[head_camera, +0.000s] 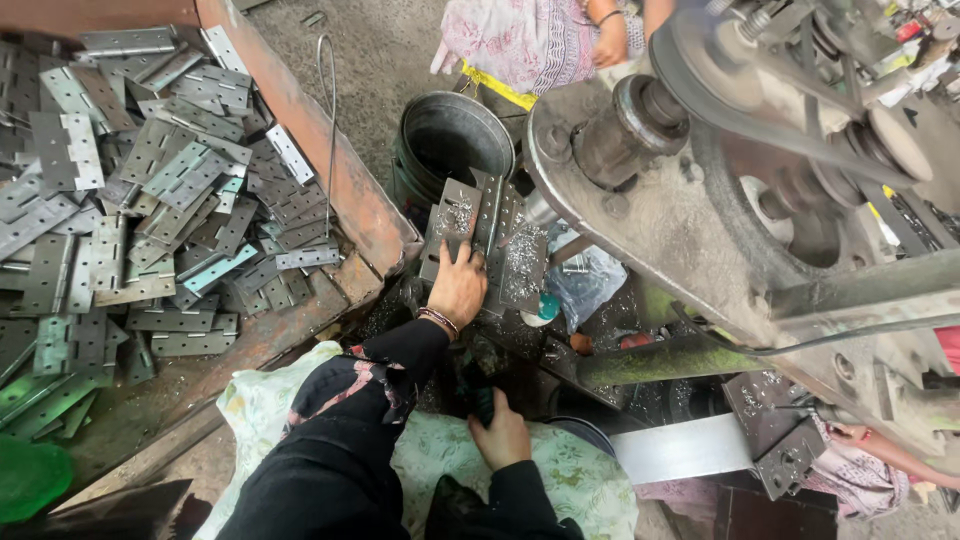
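My left hand (457, 288) reaches forward from a black sleeve and grips the lower edge of a grey metal hinge plate (452, 213) that is dusted with metal shavings. The plate stands tilted against more plates (520, 262) at the machine's work area. Closer to my lap, my right hand (502, 436) is closed around a dark green handle (483, 400), most of which is hidden by the fingers. A floral cloth (560, 470) covers my lap.
A rusty tray (340, 180) on the left holds a pile of several hinges (150, 190). A metal bucket (450, 140) stands ahead. A big belt-driven flywheel machine (760, 190) fills the right. One person sits beyond the bucket (530, 35); another's hand (850, 432) is at lower right.
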